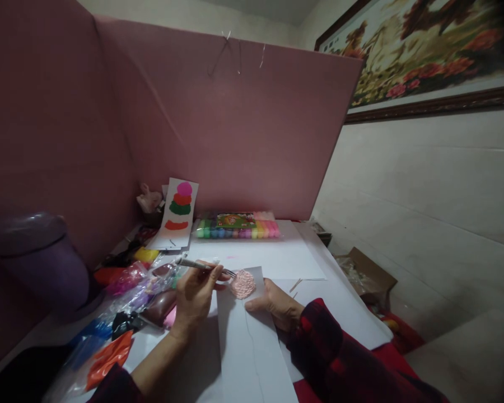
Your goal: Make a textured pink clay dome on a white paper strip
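My left hand (196, 296) is closed around a fork (199, 265) with a patterned handle. Its tines touch or hover just over the left edge of a round, pale pink, rough-textured clay disc (243, 284); I cannot tell which. The disc sits near the top of a long white card (246, 341), which has a thin wavy line running down below it. Along the card's right edge, my right hand (277, 304) grips it, thumb on top beside the disc and the other fingers hidden underneath.
Bags of coloured clay (159, 307) crowd the left side, near a purple bin (46, 263). Behind, a card with painted shapes (177, 215) leans beside a pack of coloured clay (239, 226). Thin sticks (295, 285) lie right. A pink panel (235, 129) closes the back.
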A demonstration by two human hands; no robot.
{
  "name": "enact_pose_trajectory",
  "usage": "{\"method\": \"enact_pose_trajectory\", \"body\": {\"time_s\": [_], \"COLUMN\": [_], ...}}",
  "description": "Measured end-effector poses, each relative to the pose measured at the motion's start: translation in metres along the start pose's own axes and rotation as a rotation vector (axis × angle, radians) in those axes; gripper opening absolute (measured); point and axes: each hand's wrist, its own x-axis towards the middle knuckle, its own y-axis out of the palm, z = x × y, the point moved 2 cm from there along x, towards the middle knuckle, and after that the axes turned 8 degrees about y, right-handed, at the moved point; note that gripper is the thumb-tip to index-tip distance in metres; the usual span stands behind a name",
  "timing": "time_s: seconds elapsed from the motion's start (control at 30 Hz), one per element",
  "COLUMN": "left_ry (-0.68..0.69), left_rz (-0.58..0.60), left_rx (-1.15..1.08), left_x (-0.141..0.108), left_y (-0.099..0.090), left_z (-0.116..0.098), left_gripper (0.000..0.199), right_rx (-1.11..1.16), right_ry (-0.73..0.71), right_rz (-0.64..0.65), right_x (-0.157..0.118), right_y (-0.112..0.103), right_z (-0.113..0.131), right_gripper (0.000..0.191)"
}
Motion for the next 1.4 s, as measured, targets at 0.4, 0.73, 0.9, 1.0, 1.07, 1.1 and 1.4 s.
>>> {"method": "enact_pose_trajectory", "body": {"time_s": [0.4,0.73,0.9,1.0,1.07,1.1,1.4], "left_ry": [0.128,0.116,0.100,0.098,0.105,0.109,0.109], "left_rz": [0.089,0.036,0.062,0.072,0.074,0.068,0.039], "left_rx": [0.004,-0.056,-0.051,-0.046,-0.046,-0.047,-0.041], "left_x": [0.001,0.000,0.000,-0.001,-0.001,-0.001,-0.002], "left_y": [-0.006,-0.003,-0.002,-0.001,0.000,0.000,0.001], "left_z": [0.027,0.022,0.023,0.023,0.022,0.022,0.020], "left_gripper": [0.015,0.014,0.016,0.016,0.015,0.015,0.016], "right_rx": [0.017,0.029,0.016,-0.004,-0.014,-0.015,-0.054], "right_ry": [0.014,0.001,0.028,0.020,0.015,0.013,0.009], "right_rz": [0.048,0.026,0.040,0.011,0.005,0.010,0.001], "right_x": [-0.006,-0.015,-0.013,-0.014,-0.015,-0.016,-0.015], "right_y": [0.006,0.015,0.014,0.014,0.015,0.015,0.015], "right_z": [0.007,0.014,0.013,0.013,0.014,0.014,0.013], "right_gripper": [0.061,0.059,0.059,0.055,0.054,0.055,0.054]}}
